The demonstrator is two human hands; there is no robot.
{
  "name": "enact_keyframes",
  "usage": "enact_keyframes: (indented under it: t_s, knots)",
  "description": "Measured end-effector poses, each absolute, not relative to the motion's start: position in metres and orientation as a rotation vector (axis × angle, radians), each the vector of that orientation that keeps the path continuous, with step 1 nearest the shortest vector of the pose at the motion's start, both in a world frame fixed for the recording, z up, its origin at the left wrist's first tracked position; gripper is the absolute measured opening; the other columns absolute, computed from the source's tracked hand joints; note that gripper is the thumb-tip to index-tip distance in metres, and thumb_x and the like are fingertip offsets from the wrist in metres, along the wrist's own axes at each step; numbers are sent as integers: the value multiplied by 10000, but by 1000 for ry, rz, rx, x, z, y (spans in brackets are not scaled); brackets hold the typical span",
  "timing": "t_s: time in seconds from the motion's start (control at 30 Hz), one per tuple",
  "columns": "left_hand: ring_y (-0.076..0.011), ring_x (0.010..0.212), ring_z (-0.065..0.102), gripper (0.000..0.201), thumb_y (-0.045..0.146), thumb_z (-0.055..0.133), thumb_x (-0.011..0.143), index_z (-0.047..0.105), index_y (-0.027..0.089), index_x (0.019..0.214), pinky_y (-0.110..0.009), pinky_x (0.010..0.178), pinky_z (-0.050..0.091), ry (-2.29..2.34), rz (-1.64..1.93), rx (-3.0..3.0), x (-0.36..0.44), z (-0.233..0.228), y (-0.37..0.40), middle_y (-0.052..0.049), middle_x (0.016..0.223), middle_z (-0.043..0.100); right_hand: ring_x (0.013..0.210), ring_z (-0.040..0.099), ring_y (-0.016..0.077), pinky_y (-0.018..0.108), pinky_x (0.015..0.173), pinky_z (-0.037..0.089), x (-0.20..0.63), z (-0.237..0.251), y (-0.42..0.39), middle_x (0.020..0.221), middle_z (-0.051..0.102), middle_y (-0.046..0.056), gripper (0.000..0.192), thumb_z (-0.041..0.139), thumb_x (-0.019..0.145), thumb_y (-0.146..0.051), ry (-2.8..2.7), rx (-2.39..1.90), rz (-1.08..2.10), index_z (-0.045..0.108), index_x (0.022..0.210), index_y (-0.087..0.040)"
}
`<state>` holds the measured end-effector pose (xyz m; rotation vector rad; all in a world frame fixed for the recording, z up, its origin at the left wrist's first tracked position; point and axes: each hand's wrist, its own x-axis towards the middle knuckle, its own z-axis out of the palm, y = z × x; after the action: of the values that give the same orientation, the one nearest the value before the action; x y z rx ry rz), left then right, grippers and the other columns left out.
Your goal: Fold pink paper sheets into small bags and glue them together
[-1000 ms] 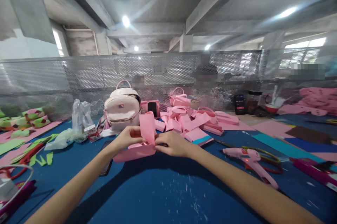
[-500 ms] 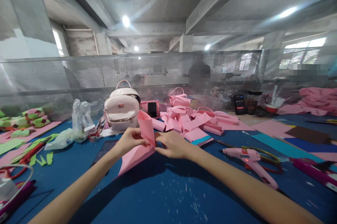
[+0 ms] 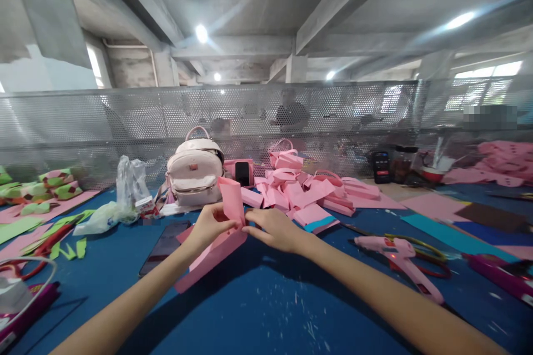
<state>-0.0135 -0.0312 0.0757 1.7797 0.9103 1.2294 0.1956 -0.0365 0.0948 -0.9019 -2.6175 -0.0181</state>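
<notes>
A folded piece of pink felt-like sheet (image 3: 232, 199) stands up between my two hands, its longer flap slanting down to the lower left over the blue table. My left hand (image 3: 211, 227) pinches it from the left, thumb and fingers closed at the fold. From the right, my right hand (image 3: 270, 228) grips the same fold with thumb and fingertips, close to the left thumb. Where the fingertips meet, the exact edge is hidden. Behind the hands lies a heap of pink folded pieces (image 3: 291, 188). Under my left forearm is a dark phone (image 3: 163, 248).
A pink glue gun (image 3: 400, 255) lies at right beside scissors (image 3: 428, 255). Behind stands a white backpack (image 3: 195, 171), with a plastic bag (image 3: 131, 188) left of it. Red-handled scissors (image 3: 50, 244) and green scraps lie far left. A perforated metal screen (image 3: 258, 110) borders the table.
The pink piece's lower flap has swung slightly down and left, opening more. Both hands keep their pinch, fingertips a little closer together. The view has shifted slightly.
</notes>
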Motion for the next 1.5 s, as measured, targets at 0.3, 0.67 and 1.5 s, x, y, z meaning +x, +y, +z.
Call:
enact_keyframes:
  t_s: [0.3,0.67,1.5]
  knots:
    - [-208,677,673,281,369,793,626,716,146,779,-274,621,513,1014,1413,1775,-7,72,-33,-54,750,756,724,624,167,252,647,379,193,94,-36,793,677,17,86,628,917,-256,-2428,-938,297,649,891,-177]
    - [-234,716,704,269,366,746,701,666,129,799,-292,624,545,1103,1518,1650,-1,70,-45,-86,778,755,541,657,145,250,575,507,188,81,-22,674,651,-7,185,555,932,-314,-2127,-899,703,652,897,-160]
    - [-204,914,684,92,246,737,854,711,243,942,-518,1149,209,1128,1532,2926,-14,118,-74,5,969,766,879,643,204,281,644,405,191,125,-70,982,678,82,199,427,1033,-279,-2445,-914,-389,586,992,-167]
